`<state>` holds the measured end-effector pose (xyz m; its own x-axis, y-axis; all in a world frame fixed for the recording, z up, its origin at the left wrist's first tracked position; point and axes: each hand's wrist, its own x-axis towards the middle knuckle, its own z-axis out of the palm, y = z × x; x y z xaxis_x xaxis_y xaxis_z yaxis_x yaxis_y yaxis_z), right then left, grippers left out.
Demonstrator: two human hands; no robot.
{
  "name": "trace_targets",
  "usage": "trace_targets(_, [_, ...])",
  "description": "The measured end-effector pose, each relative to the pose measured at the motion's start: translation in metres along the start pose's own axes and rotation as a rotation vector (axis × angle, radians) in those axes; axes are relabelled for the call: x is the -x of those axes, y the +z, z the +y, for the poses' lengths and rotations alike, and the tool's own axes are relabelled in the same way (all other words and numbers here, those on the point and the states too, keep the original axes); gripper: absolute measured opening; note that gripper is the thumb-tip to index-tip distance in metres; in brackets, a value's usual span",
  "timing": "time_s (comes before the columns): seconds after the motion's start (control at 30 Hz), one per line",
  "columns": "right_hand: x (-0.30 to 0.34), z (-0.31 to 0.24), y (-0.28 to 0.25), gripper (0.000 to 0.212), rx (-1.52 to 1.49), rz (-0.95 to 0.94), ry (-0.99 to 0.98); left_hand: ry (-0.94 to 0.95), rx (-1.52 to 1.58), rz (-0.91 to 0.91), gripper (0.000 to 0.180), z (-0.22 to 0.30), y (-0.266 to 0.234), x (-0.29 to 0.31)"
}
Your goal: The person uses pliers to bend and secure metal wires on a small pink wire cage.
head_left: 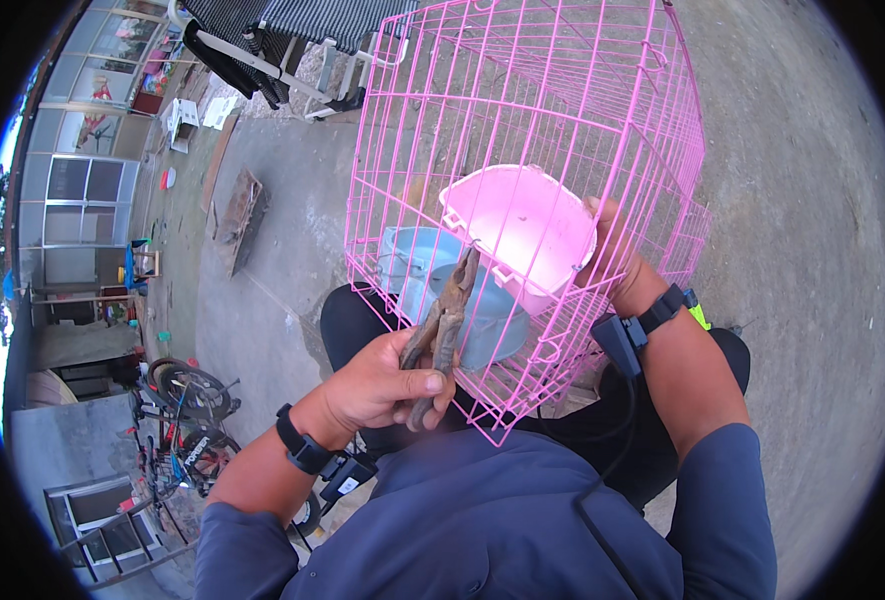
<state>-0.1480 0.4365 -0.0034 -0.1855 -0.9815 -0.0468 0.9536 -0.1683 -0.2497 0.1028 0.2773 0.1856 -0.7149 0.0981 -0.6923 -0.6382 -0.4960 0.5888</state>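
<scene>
My left hand [382,385] is closed round the handles of a pair of old rusty pliers [448,312], its jaws pointing up against the wires of a pink wire cage [626,132]. The cage stands in front of me, between my knees. On the cage's right side, my right hand [610,250] grips the rim of a pink plastic bowl [522,215]; its fingers are partly hidden behind wires and bowl. The bowl is tilted, so its hollow faces up. Below it is a light blue plastic double bowl [492,325], partly covered by the pliers and wires.
A folding chair [312,40] with striped fabric stands beyond the cage at the upper left. A shallow tray-like object [238,225] lies on the concrete. Bicycles [187,420] stand at the left by a building with windows. A black cable [612,470] runs down my front.
</scene>
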Motion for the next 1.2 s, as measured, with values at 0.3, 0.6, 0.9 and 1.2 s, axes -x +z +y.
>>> trace_targets(0.3, [0.0, -0.007, -0.002, 0.078, 0.104, 0.052, -0.027, -0.122, -0.492, 0.199, 0.04, 0.047, 0.009, 0.018])
trace_targets(0.6, [-0.003, -0.008, 0.0, 0.084, 0.194, 0.056, -0.067, -0.206, -0.502, 0.176, 0.041, 0.075, 0.007, 0.03])
trace_targets(0.9, [-0.007, -0.008, 0.001, 0.091, 0.282, 0.079, -0.086, -0.25, -0.532, 0.11, 0.04, 0.092, 0.016, 0.029])
trace_targets(1.2, [-0.011, -0.009, 0.006, 0.105, 0.332, 0.075, -0.1, -0.251, -0.494, 0.125, 0.037, 0.094, 0.016, 0.026])
